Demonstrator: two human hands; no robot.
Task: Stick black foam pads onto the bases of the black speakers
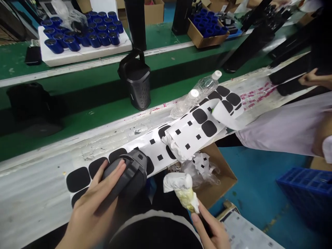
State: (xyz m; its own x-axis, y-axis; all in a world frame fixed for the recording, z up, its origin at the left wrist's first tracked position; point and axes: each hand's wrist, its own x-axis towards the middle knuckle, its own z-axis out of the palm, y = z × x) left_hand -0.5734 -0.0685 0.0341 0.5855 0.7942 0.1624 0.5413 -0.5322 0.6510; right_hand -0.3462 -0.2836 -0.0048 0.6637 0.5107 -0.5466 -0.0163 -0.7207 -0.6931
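My left hand (pixel 97 204) is wrapped round a dark grey device with a strap-like handle (pixel 132 171), tilted over the near edge of the bench. In my right hand (pixel 211 230) is a hammer-shaped tool with its head wrapped in white cloth (pixel 178 183) and yellowish stains below the head. The wrapped head is apart from the device, to its right. Under and beyond the device lie white sheets with black rounded-square stickers (pixel 79 179). A similar black device with a handle (pixel 140 84) stands upright on the green conveyor.
Two clear bottles (pixel 207 84) lie on the sheets. Below the bench edge is a cardboard box (pixel 225 180) of scraps. Blue cylinders stand on a white foam tray (pixel 85 57). A co-worker's hand (pixel 315 79) touches a black device at the right. A blue crate (pixel 306 193) sits on the floor.
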